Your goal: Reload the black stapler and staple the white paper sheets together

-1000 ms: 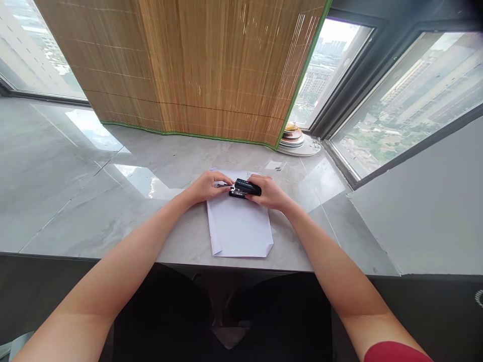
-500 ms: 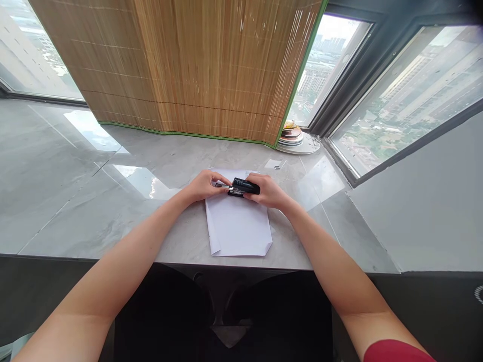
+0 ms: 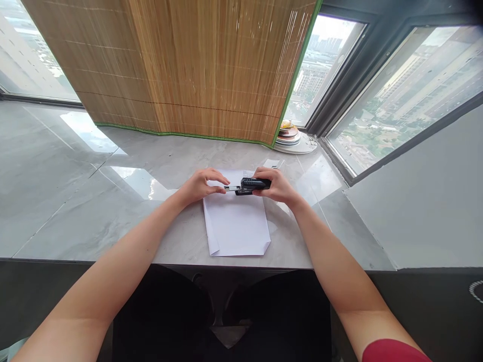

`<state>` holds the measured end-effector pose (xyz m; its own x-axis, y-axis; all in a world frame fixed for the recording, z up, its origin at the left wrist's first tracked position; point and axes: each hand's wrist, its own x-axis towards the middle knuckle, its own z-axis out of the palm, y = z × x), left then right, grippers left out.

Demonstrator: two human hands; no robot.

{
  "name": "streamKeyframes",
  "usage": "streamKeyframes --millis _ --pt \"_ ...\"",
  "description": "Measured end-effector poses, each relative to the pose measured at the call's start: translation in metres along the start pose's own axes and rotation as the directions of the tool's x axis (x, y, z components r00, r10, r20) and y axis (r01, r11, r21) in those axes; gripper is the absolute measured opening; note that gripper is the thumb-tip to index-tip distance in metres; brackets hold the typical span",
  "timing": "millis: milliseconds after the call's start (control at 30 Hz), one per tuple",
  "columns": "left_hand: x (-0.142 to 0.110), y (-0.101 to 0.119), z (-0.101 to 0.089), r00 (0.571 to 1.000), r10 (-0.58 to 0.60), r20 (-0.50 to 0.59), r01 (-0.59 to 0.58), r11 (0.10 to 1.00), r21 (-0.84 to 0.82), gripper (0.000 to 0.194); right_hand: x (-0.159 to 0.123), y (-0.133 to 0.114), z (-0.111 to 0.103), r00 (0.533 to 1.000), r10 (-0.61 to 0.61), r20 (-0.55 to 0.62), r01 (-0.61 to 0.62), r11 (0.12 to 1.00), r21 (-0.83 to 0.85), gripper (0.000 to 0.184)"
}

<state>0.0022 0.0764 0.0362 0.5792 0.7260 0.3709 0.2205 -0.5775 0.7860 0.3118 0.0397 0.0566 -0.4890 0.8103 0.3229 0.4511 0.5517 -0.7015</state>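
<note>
A black stapler [image 3: 256, 183] lies in the grip of my right hand [image 3: 278, 184], held above the upper part of the white paper [image 3: 238, 226]. From its left end a narrow silvery metal tray [image 3: 232, 188] sticks out towards my left hand [image 3: 206, 184]. My left thumb and index finger are apart around the outer end of that tray, very close to it; whether the thumb touches it I cannot tell. The paper lies flat on the grey stone counter, with folded lower corners.
Behind the paper is a small white slip [image 3: 270, 164] with little metal pieces [image 3: 275, 167]. Stacked plates [image 3: 289, 138] stand in the window corner. A bamboo blind [image 3: 188, 75] hangs down to the grey counter [image 3: 124, 221]. A white wall [image 3: 415, 211] rises at right.
My right hand has moved slightly right with the stapler. The metal tray now sticks out further from its left end, and my left fingers have spread apart.
</note>
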Motion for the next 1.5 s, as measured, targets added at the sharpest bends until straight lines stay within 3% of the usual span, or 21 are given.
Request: streamKeyframes --millis 100,267,433,500,600,667,767,867,967,1167,1500 --pt "0.0 0.006 0.01 0.999 0.029 0.025 -0.031 0.996 0.082 0.036 0.001 -0.01 0.013 0.996 -0.071 0.053 0.071 0.997 0.015 0.015" --pt "0.001 0.005 0.016 0.991 -0.02 0.134 -0.015 0.966 0.256 0.03 0.003 -0.016 0.035 0.984 -0.132 0.122 0.132 0.991 0.011 0.019" --pt "0.008 0.0 0.013 0.986 0.107 0.126 -0.142 0.938 0.316 0.067 0.002 -0.014 0.024 0.99 -0.101 0.099 0.098 0.995 0.027 0.021" --pt "0.009 -0.004 0.013 0.993 0.086 0.083 -0.112 0.912 0.394 0.065 0.001 -0.012 0.01 0.998 -0.057 0.026 0.057 0.998 0.002 0.026" --pt "0.008 -0.016 0.014 0.997 -0.069 -0.016 0.068 0.86 0.506 0.047 -0.003 -0.002 -0.015 0.984 0.053 -0.169 -0.062 0.997 -0.046 0.033" --pt "0.006 -0.025 0.015 0.985 -0.168 -0.036 0.159 0.821 0.549 0.042 -0.006 0.01 -0.03 0.938 0.142 -0.315 -0.171 0.983 -0.066 0.033" --pt "0.004 -0.033 0.015 0.977 -0.212 0.011 0.165 0.792 0.588 0.037 -0.011 0.031 -0.042 0.834 0.266 -0.484 -0.334 0.941 -0.059 0.028" --pt "0.005 -0.033 0.012 0.981 -0.191 0.014 0.145 0.785 0.602 0.033 -0.014 0.048 -0.045 0.795 0.372 -0.48 -0.469 0.878 -0.096 0.021" --pt "0.006 -0.03 0.006 0.987 -0.161 -0.004 0.135 0.817 0.561 0.031 -0.015 0.054 -0.042 0.81 0.421 -0.407 -0.533 0.818 -0.215 0.023" --pt "0.007 -0.027 -0.003 0.995 -0.069 -0.076 0.093 0.916 0.39 0.027 -0.013 0.043 -0.036 0.875 0.389 -0.288 -0.472 0.819 -0.327 0.027" --pt "0.006 -0.024 0.006 0.995 -0.103 0.008 0.087 0.875 0.477 0.033 -0.008 0.025 -0.029 0.929 0.327 -0.173 -0.37 0.837 -0.402 0.021"
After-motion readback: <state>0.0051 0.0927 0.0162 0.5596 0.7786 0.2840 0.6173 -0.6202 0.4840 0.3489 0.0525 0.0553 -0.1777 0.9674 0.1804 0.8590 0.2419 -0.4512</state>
